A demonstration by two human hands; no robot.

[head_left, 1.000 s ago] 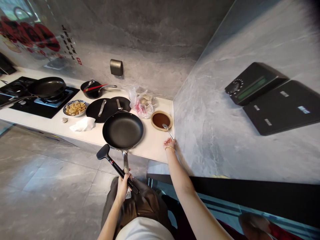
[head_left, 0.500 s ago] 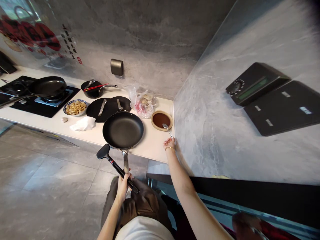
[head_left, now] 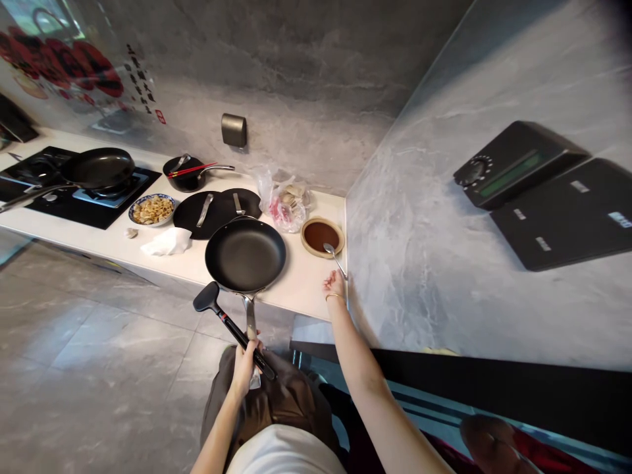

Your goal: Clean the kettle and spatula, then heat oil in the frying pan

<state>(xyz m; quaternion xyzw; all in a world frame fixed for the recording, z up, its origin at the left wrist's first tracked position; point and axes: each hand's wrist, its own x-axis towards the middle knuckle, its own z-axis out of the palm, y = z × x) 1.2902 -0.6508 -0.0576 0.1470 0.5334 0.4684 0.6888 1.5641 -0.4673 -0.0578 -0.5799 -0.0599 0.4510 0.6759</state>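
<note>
In the head view, my left hand [head_left: 247, 362] is closed around the steel handle of a black frying pan [head_left: 245, 255] and the black handle of a spatula [head_left: 217, 308]. The spatula crosses the pan handle at a slant, its broad head up to the left. The pan rests over the counter's front edge, with nothing in it. My right hand [head_left: 334, 284] is just in front of a tan bowl of brown sauce [head_left: 320, 236]; its fingers are loosely curled and apart. A metal spoon [head_left: 336, 259] leans on the bowl's rim, its handle end showing beside that hand.
Behind the pan lie two black lids [head_left: 201, 214] and a clear plastic bag [head_left: 286, 201]. Farther left are a blue-rimmed bowl of food pieces [head_left: 152, 210], a white cloth [head_left: 166, 241], a garlic bulb [head_left: 131, 233], a saucepan [head_left: 182, 176] with red chopsticks, and another pan [head_left: 101, 168] on the stove.
The spoon's handle has tipped right, toward the wall, and its end now shows clear of my right hand. My left hand keeps the same hold. The view has shifted slightly.
</note>
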